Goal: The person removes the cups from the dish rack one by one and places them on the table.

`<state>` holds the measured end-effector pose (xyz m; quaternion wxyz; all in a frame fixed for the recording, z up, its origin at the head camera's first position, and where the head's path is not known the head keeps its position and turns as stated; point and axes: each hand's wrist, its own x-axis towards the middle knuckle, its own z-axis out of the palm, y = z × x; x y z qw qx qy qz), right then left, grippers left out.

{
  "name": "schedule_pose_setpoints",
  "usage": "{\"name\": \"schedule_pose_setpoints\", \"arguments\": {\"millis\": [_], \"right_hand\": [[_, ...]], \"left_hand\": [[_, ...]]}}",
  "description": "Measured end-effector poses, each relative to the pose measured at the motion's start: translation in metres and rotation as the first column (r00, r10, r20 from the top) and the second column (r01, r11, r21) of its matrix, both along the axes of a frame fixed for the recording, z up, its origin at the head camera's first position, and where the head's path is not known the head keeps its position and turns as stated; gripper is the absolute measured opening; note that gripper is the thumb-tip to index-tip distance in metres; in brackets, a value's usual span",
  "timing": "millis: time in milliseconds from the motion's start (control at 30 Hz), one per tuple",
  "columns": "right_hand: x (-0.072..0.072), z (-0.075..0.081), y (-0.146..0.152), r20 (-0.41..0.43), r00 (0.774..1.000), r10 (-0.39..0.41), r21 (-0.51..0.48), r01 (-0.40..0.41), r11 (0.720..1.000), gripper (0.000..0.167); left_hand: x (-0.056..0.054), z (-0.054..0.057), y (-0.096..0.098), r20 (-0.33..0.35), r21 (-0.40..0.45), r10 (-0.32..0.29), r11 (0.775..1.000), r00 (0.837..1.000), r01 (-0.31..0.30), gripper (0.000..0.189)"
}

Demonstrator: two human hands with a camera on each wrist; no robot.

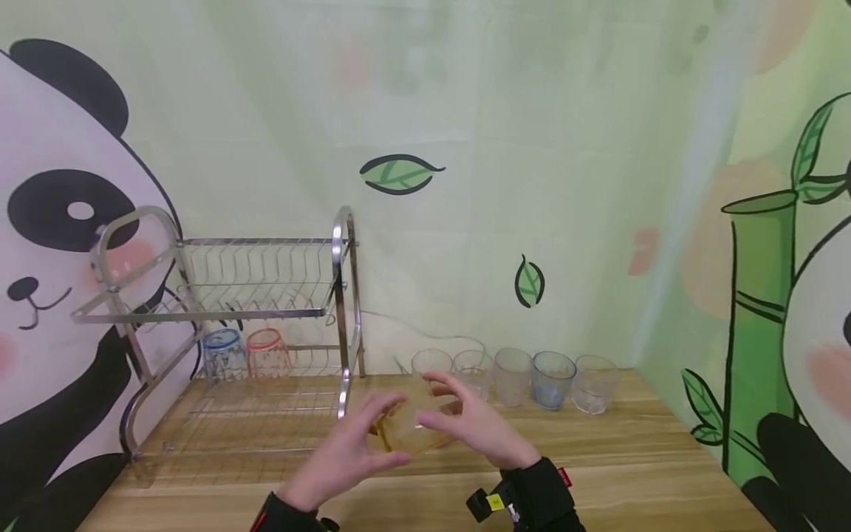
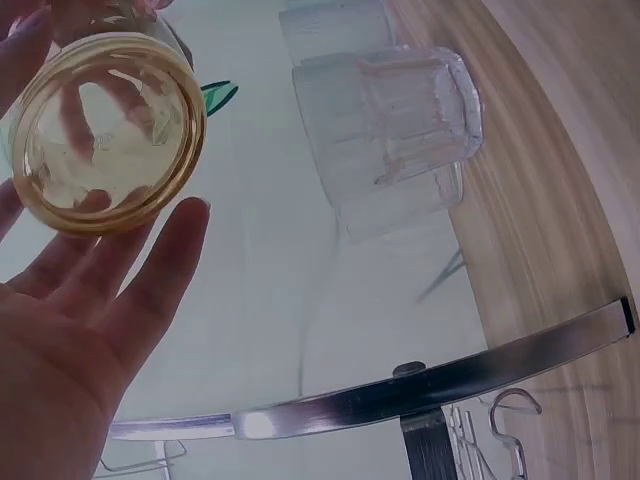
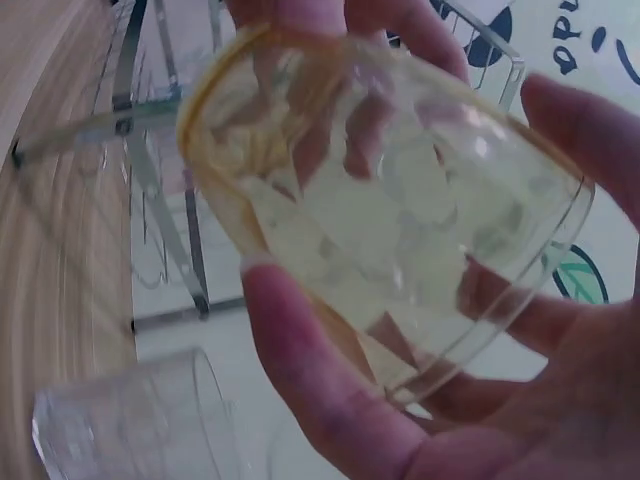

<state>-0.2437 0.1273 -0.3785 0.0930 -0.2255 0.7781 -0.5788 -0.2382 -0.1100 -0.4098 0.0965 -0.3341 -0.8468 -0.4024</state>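
Observation:
A clear amber-tinted drinking glass (image 1: 408, 427) is held above the table between both hands, tilted on its side. My left hand (image 1: 355, 447) grips one end, its fingers curved along the darker amber edge. My right hand (image 1: 479, 425) grips the other end. In the right wrist view the glass (image 3: 400, 200) lies between the right hand's (image 3: 520, 400) thumb and fingers, with left-hand fingers at its far end. The left wrist view shows the glass's round end (image 2: 110, 130) facing the camera, against the fingertips of the left hand (image 2: 80, 340).
At left stands a two-tier metal dish rack (image 1: 206, 316). On its lower tier are upside-down glasses, one blue-rimmed (image 1: 224, 356) and one red-rimmed (image 1: 268, 355). Several clear glasses, among them a bluish glass (image 1: 553, 380), line the back of the wooden table (image 1: 638, 473) before a printed curtain.

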Motion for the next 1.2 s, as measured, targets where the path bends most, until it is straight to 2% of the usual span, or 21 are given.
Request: {"name": "schedule_pose_setpoints", "arguments": {"millis": [133,267,400,533,667,867,967,1000,1200], "right_hand": [[-0.005,0.01,0.016,-0.069,0.995,0.069,0.163,-0.057,0.985,0.063],[-0.011,0.02,0.029,-0.103,0.98,0.168,0.294,-0.132,0.947,0.065],[-0.019,0.028,0.038,-0.132,0.958,0.256,0.447,-0.173,0.878,0.067],[-0.03,0.032,0.044,-0.131,0.943,0.307,0.585,-0.176,0.792,0.066],[-0.043,0.028,0.052,-0.135,0.944,0.302,0.692,-0.128,0.71,0.063],[-0.058,0.008,0.055,-0.201,0.956,0.212,0.793,0.032,0.609,0.069],[-0.062,-0.003,0.054,-0.235,0.962,0.138,0.797,0.11,0.593,0.071],[-0.064,-0.007,0.053,-0.251,0.961,0.116,0.795,0.136,0.591,0.072],[-0.074,-0.026,0.049,-0.348,0.934,0.076,0.773,0.241,0.587,0.074]], "left_hand": [[-0.001,-0.004,-0.001,0.0,0.003,-0.06,0.998,0.998,0.06,0.066],[-0.002,-0.01,-0.006,0.001,-0.037,-0.06,0.997,0.998,0.06,0.049],[-0.003,-0.01,-0.015,0.048,-0.078,-0.059,0.995,0.997,0.063,0.043],[-0.005,0.0,-0.024,0.073,-0.129,-0.062,0.989,0.995,0.071,0.044],[-0.006,0.013,-0.035,0.069,-0.177,-0.044,0.983,0.997,0.056,0.04],[-0.013,0.026,-0.061,0.077,-0.21,0.008,0.978,0.997,0.008,0.035],[-0.02,0.027,-0.076,0.096,-0.199,0.026,0.98,0.995,-0.006,0.034],[-0.023,0.027,-0.08,0.085,-0.204,0.042,0.979,0.996,-0.024,0.033],[-0.045,0.027,-0.101,0.008,-0.261,0.132,0.957,0.991,-0.125,0.033]]}}
